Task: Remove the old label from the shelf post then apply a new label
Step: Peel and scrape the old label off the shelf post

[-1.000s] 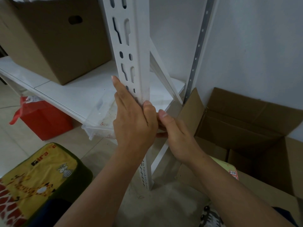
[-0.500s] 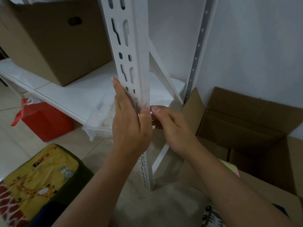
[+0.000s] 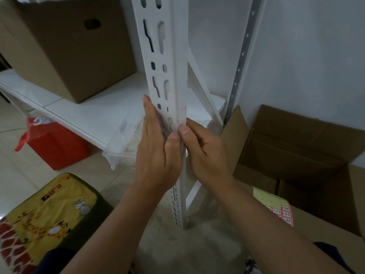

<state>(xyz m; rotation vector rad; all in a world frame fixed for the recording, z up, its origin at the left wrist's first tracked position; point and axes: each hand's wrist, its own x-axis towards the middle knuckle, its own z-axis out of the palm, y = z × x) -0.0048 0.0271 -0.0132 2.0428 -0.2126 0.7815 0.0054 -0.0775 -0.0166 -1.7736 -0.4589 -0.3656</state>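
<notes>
A white slotted shelf post (image 3: 178,62) stands upright in the middle. My left hand (image 3: 158,155) lies flat against its slotted left face, fingers straight up and thumb on the front corner. A patch of glossy clear film, perhaps label residue (image 3: 167,123), shows by my left fingers. My right hand (image 3: 205,153) curls round the post's right side, its thumb tip on the corner touching my left thumb. A yellow sheet of pink handwritten labels (image 3: 280,212) lies on a cardboard box at the right.
A closed cardboard box (image 3: 65,56) sits on the white shelf (image 3: 94,113). A clear plastic tray (image 3: 126,143) juts over the shelf edge. An open cardboard box (image 3: 308,151) stands at the right, a red bag (image 3: 55,145) under the shelf, a giraffe-print cushion (image 3: 45,214) at lower left.
My right thumb has come up and in to meet my left thumb at the post's corner. My left hand has stayed flat on the post.
</notes>
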